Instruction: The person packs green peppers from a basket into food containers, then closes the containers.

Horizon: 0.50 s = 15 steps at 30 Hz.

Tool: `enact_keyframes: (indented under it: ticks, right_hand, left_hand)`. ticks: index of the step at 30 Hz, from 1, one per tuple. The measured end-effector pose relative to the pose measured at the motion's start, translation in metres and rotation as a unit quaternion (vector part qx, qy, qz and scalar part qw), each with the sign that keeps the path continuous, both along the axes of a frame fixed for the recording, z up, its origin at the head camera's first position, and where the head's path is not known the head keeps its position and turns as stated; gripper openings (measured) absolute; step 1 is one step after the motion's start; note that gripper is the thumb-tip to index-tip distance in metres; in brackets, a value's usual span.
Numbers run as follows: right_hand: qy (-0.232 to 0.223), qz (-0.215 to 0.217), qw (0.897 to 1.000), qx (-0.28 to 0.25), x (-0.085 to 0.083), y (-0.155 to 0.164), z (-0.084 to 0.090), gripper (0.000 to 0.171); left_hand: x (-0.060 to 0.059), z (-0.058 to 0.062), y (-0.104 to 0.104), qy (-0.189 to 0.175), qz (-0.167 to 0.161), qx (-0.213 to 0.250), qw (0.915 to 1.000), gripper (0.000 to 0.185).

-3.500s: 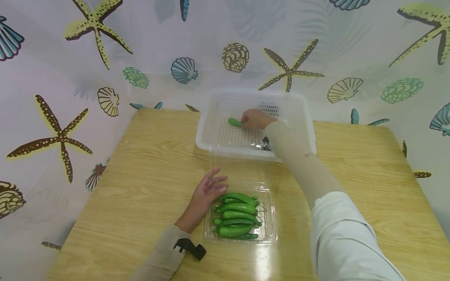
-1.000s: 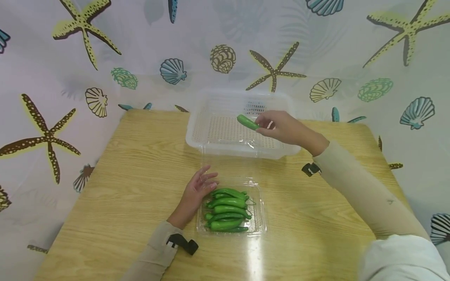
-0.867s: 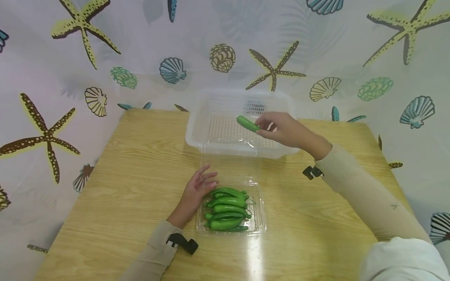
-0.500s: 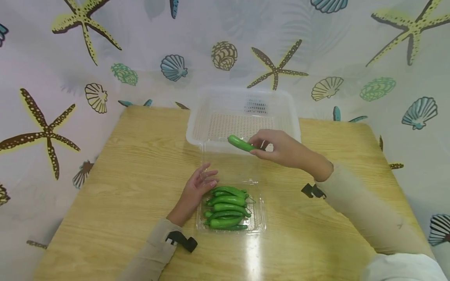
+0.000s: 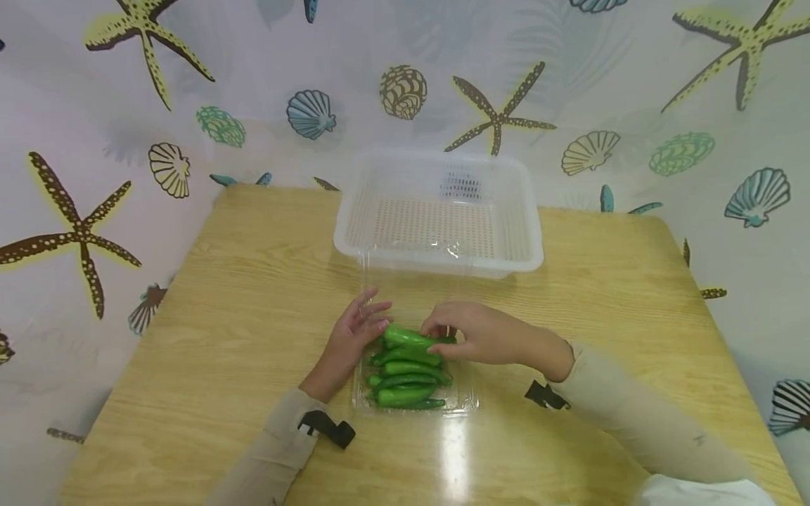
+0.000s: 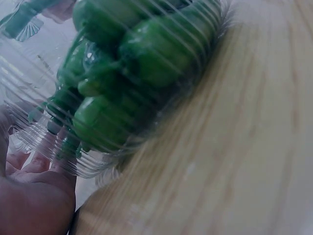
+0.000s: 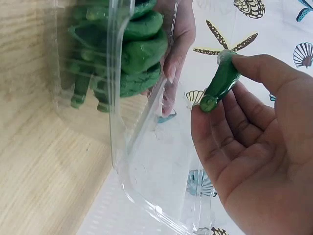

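My right hand [image 5: 484, 334] pinches a green chili pepper [image 5: 403, 337] between thumb and fingers, low over a clear plastic clamshell box [image 5: 467, 397]. In the right wrist view that pepper [image 7: 222, 83] lies between thumb tip and fingertips, beside the box's wall. Several green peppers [image 5: 411, 395] lie side by side in the box, seen through its ribbed wall in the left wrist view. My left hand [image 5: 344, 344] rests at the box's far left corner, fingers extended and thumb by the rim. The box's hinged lid [image 5: 414, 281] stands open on its far side.
A white perforated plastic basket [image 5: 534, 256] stands behind the box at the table's far edge, and the lid overlaps its near rim in the head view. Below is a wood-grain table [image 5: 266, 274]. A curtain [image 5: 253, 56] with shells and starfish surrounds it.
My right hand picked the pepper out of the basket and carried it toward me, down over the peppers in the box. The left hand has stayed at the box's corner.
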State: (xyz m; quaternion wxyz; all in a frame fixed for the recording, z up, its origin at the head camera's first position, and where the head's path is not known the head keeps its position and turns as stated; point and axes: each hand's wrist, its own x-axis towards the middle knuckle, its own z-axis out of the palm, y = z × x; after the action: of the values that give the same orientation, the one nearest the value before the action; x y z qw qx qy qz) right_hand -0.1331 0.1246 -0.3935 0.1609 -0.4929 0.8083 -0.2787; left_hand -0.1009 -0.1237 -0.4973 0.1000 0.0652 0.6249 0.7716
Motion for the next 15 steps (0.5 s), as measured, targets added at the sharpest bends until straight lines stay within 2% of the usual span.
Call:
enact_keyframes:
  ticks: [6,15]
  right_hand:
    - [-0.04,0.011,0.999,0.036,0.016,-0.004,-0.01,0.019]
    - [-0.027,0.034,0.999,0.027,0.03,-0.007,-0.029,0.022]
  left_hand:
    - [-0.004,-0.014,0.001,0.007,-0.002,0.005,1.0,0.064]
    - [-0.006,-0.02,-0.001,0.004,0.004,0.008,1.0,0.065]
